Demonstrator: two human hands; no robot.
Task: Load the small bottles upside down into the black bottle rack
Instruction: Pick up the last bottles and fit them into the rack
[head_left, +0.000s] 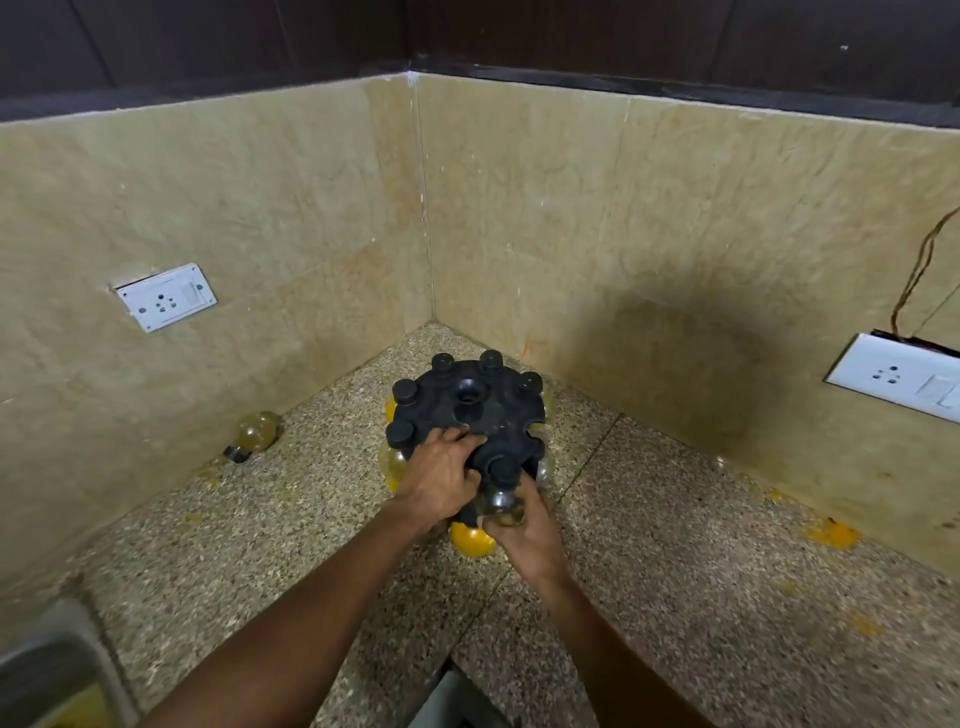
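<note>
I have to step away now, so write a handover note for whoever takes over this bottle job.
Left hand: rests on top of the black rack, fingers spread, steadying it.
Right hand: grips a small bottle, black cap toward the rack's near edge; not yet seated as far as I can tell.
Done: several bottles hang in the rim slots, their black caps showing on top.
Left: seat the held bottle, then fetch the loose bottle lying on the counter by the left wall. At least one rim slot at the right looks free.

Right hand (524, 525) blurs around a small bottle (501, 506), grip unclear. Sink (47, 670) cut off at the lower-left edge.
</note>
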